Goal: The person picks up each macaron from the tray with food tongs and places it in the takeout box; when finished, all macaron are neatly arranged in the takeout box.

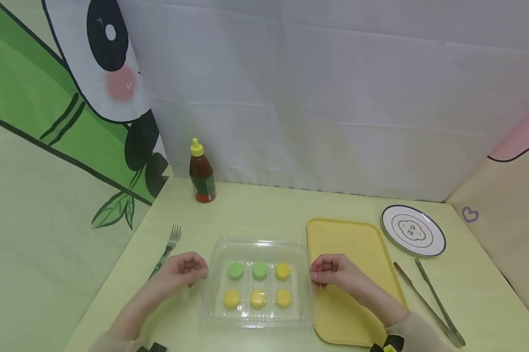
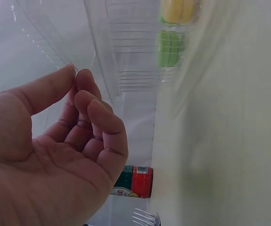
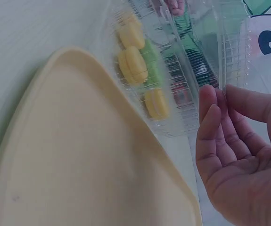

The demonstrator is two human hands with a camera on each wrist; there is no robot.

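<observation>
A clear plastic box (image 1: 257, 316) holds several macarons in two rows. Two green macarons (image 1: 235, 271) sit at the back, with yellow macarons (image 1: 231, 298) filling the other places. At the box's left side, my left hand (image 1: 186, 270) pinches the edge of the clear lid (image 2: 100, 52) between thumb and fingertips. My right hand (image 1: 332, 271) pinches the lid's opposite edge, above the left rim of the yellow tray (image 1: 348, 313). Both wrist views show the pinched edge standing above the macarons. How far the lid is from the base all round is hard to tell.
A fork (image 1: 169, 247) lies beyond my left hand. At the back left stands a sauce bottle (image 1: 202, 178) with a yellow cap. On the right are a round patterned plate (image 1: 413, 231) and metal tongs (image 1: 435, 303). A white cloth (image 1: 312, 98) hangs behind the table.
</observation>
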